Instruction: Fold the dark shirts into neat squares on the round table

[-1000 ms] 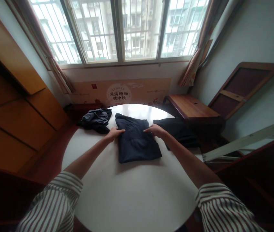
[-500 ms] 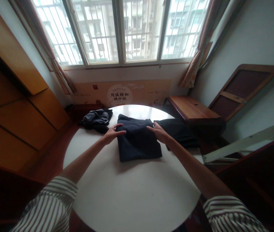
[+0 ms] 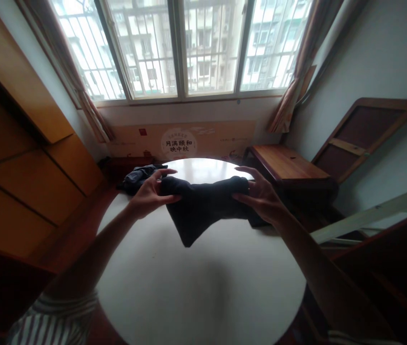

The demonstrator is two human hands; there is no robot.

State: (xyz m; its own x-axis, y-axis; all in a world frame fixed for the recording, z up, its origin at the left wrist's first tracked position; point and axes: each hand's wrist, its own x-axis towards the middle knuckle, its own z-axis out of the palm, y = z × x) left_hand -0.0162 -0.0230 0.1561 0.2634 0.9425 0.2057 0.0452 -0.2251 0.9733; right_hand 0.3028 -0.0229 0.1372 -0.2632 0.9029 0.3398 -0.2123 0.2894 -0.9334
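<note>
A dark navy folded garment (image 3: 205,203) hangs lifted above the white round table (image 3: 196,287), its lower corner pointing down toward me. What kind of clothing it is cannot be made out. My left hand (image 3: 148,195) grips its upper left edge between thumb and fingers. On the other side, my right hand (image 3: 264,197) pinches the upper right edge the same way. Behind that hand, another dark folded cloth (image 3: 260,222) lies on the table, mostly hidden. A crumpled heap of dark and grey clothes (image 3: 137,177) lies at the table's far left, beyond my left hand.
A wooden side table (image 3: 286,163) stands past the round table at the back right, with a wood-framed panel (image 3: 361,127) leaning by the wall. Wooden cabinets (image 3: 27,167) line the left. A barred window (image 3: 207,48) is ahead.
Both hands have raised the folded garment off the table and toward me. It was lying flatter and squarer; now its top edge is bunched and its bottom hangs to a point.
</note>
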